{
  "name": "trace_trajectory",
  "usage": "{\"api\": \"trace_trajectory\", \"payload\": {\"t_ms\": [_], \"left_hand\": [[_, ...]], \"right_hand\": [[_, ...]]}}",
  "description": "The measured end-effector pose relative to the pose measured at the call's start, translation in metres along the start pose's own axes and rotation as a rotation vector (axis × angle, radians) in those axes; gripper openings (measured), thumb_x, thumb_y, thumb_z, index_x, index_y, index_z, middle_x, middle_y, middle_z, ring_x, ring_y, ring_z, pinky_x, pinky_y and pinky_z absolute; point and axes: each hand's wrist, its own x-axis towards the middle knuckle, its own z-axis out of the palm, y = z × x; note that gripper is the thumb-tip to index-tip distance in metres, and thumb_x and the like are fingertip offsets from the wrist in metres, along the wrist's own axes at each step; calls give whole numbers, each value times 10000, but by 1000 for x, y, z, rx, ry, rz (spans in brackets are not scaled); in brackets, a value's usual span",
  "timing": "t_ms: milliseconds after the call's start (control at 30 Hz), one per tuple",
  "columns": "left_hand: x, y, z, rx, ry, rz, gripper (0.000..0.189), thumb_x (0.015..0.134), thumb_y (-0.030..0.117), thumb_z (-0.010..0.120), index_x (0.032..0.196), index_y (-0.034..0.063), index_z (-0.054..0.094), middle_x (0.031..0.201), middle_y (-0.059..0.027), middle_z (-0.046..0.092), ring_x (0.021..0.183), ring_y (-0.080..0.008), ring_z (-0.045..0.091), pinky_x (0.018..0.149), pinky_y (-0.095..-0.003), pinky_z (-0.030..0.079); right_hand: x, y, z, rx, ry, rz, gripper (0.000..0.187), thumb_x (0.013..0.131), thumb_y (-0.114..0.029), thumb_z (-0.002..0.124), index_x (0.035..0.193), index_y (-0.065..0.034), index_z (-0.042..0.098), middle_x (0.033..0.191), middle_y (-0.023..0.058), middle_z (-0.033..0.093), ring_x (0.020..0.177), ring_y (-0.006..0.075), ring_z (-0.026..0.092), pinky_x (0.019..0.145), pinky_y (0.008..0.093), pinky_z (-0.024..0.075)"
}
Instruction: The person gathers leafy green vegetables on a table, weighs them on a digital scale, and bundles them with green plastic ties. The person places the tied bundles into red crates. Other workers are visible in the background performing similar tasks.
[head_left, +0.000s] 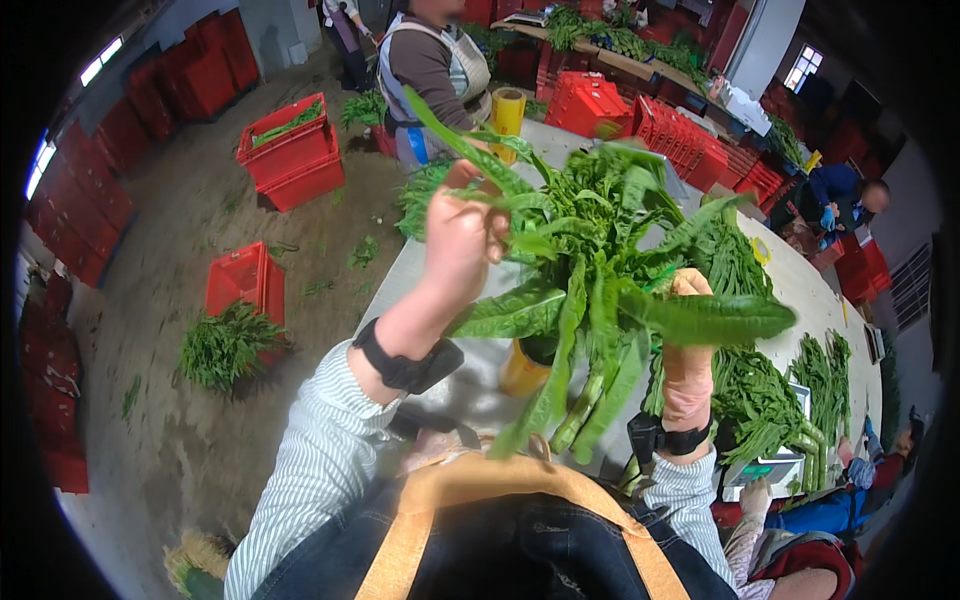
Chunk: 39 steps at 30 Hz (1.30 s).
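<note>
A bunch of long-leaved green vegetables (592, 217), which look like celtuce, is in front of my chest with its leaf crown facing up. At its left side, my left hand (465, 225) has curled fingers around a long green leaf (442, 139); the leaf is blurred. My right hand (688, 352) is on the right of the bunch and grips it, its fingers partly hidden behind a broad leaf (720, 319). Below the bunch stands a yellow roll (521, 371) with a dark hollow core, partly covered by leaves.
More bunches (757, 397) lie along the metal table (814, 289), some on a weighing scale (765, 472) beside a co-worker's hand (755, 496). Another yellow roll (508, 112) stands near an aproned person (435, 67). Red crates (292, 161) are on the floor at left.
</note>
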Motion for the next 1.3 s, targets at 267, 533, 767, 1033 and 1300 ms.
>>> {"api": "trace_trajectory", "payload": {"t_ms": [267,533,767,1033,1300], "left_hand": [[11,37,-16,88,-302,-35,247,924,167,523,1126,30,487,637,-20,558,508,-88,535,414,-222,413],[-13,30,-35,103,-244,-167,274,898,103,537,1147,17,463,721,-85,605,540,-144,584,473,-237,479],[-36,4,-67,-43,-332,-533,444,873,176,583,1263,45,416,901,-90,609,519,-173,565,481,-283,494],[-8,-70,-115,835,-570,-550,337,884,112,557,1217,73,525,952,-71,598,784,-138,568,606,-289,501],[28,-46,-41,12,-282,-626,124,893,54,464,950,2,561,684,-31,551,526,-111,504,475,-241,420]], "right_hand": [[10,-23,0,213,-70,74,116,852,-145,524,818,-36,546,717,35,531,635,137,535,591,273,438],[-10,10,-24,348,-219,329,64,777,-45,577,805,12,574,794,81,590,792,157,555,634,293,484],[-13,41,-47,117,-467,481,303,894,-253,502,820,13,628,753,126,632,642,213,598,644,324,490],[2,82,-26,-265,-337,480,379,914,-307,463,949,43,605,876,144,635,655,206,601,611,301,486],[51,51,-8,-141,-219,264,177,864,-121,486,842,1,612,666,70,606,532,162,559,497,269,448]]}}
